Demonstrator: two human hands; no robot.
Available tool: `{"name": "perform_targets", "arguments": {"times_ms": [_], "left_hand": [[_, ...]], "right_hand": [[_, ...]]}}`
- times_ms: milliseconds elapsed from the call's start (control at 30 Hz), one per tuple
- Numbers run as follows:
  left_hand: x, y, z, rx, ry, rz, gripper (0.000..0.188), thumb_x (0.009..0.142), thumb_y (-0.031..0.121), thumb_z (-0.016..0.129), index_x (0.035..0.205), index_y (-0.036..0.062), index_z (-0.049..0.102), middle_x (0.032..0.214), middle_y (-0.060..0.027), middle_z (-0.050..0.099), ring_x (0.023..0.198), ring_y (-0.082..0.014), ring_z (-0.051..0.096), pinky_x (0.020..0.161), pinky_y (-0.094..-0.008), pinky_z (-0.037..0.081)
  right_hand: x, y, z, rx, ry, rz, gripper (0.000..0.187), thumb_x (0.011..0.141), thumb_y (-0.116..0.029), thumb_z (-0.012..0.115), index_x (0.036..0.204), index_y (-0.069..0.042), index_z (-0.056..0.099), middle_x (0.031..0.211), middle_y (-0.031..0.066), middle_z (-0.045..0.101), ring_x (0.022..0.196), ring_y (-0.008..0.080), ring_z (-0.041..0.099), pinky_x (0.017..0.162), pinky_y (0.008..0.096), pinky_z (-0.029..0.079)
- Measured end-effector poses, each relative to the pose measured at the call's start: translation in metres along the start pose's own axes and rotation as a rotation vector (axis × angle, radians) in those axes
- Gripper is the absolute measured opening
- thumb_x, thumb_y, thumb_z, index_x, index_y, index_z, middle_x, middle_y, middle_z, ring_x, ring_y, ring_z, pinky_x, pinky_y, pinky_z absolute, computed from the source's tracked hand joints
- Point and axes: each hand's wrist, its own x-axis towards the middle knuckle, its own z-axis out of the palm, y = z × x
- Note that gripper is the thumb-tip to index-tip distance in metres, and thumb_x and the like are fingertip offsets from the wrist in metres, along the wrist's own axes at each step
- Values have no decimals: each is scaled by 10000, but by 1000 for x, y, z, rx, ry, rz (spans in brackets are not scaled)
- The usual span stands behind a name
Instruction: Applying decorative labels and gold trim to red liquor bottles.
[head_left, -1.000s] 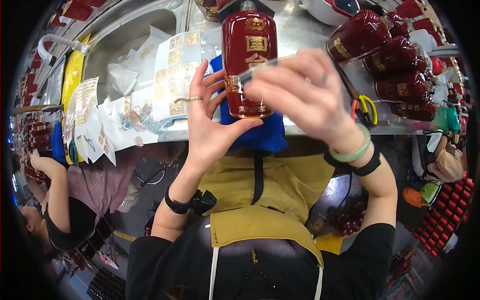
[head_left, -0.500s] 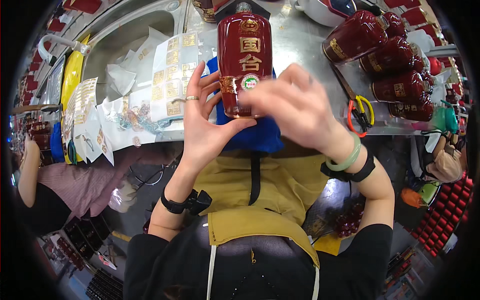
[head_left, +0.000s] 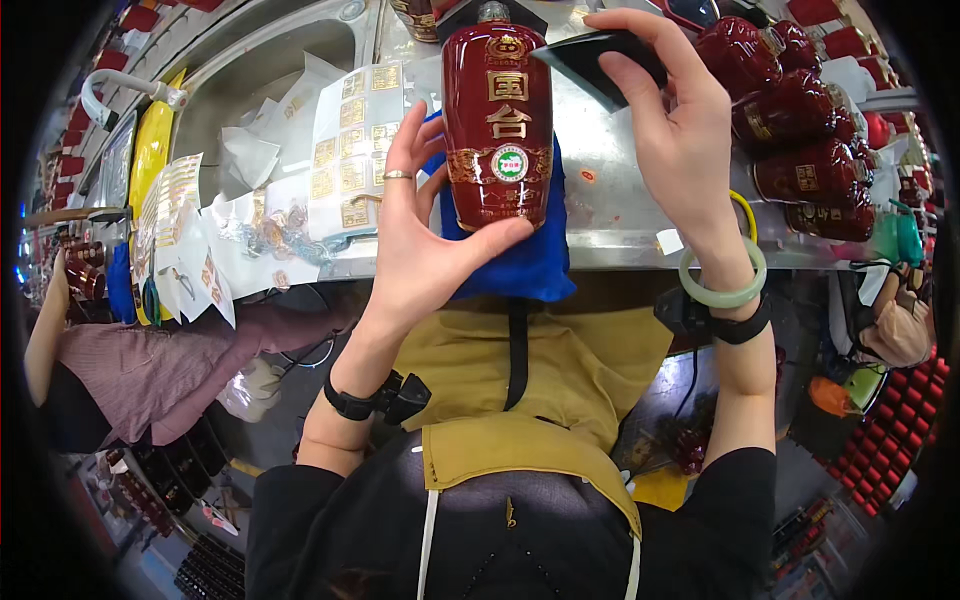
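A dark red glass bottle (head_left: 497,140) with gold lettering and a round green-and-white sticker lies on a blue cloth pad (head_left: 530,275), its neck pointing away from me. My left hand (head_left: 420,240) grips its lower left side, thumb along the base and fingers curled round the edge. Pinched in my right hand (head_left: 685,130) is a black flat scraper-like blade (head_left: 600,62), whose pointed end reaches the bottle's right shoulder. Whether it touches the glass I cannot tell. Below the left fingers, on the left, lies a sheet of gold stickers (head_left: 352,140).
Several red bottles (head_left: 785,105) lie stacked at the right. Scissors show only a yellow handle (head_left: 746,212) behind my right wrist. A metal sink (head_left: 255,85) with a white tap (head_left: 100,92) is at the far left. Another person's pink sleeve (head_left: 140,370) shows on the left.
My right hand has moved from the bottle's lower front up and to the right, and now holds the black blade. My left hand keeps its grip on the bottle.
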Motion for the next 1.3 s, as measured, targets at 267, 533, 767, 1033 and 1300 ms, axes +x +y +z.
{"name": "perform_targets", "arguments": {"times_ms": [267, 533, 767, 1033, 1300], "left_hand": [[20, 18, 10, -352, -36, -135, 991, 845, 37, 777, 1581, 86, 115, 1497, -185, 328, 1341, -271, 458, 1118, -415, 428], [21, 17, 12, -378, -27, -144, 994, 825, 56, 792, 1566, 111, 131, 1457, -158, 344, 1291, -257, 488, 1072, -396, 467], [15, 12, 11, -330, 1, -95, 1082, 770, 39, 824, 1577, 105, 106, 1516, -164, 304, 1342, -272, 439, 1100, -404, 434], [-12, 10, -22, -308, -89, -73, 876, 759, -38, 573, 1560, -42, 219, 1568, -196, 312, 1478, -299, 304, 1219, -480, 255], [36, 23, -15, -273, 27, -289, 673, 1011, 338, 612, 1452, -120, 392, 1370, -201, 556, 1274, -218, 532, 1090, -333, 402]], "right_hand": [[-37, 1, 3, 40, -113, 239, 286, 946, -21, 525, 1221, -17, 600, 1085, 155, 630, 938, 273, 639, 847, 343, 492], [-16, -24, 9, -208, -253, -166, 305, 729, 67, 723, 1018, -25, 696, 876, 89, 670, 828, 295, 614, 735, 370, 511], [-25, -31, 10, -415, -216, -576, 361, 600, -194, 689, 947, -118, 755, 982, 21, 708, 865, 197, 620, 740, 340, 475], [-23, -10, 15, -184, -183, -314, 256, 736, -40, 758, 983, -83, 705, 858, 28, 692, 742, 254, 586, 677, 353, 501], [-76, -36, 3, -184, -328, -500, 255, 693, -96, 709, 941, -152, 722, 976, -31, 703, 788, 147, 592, 736, 312, 490]]}}
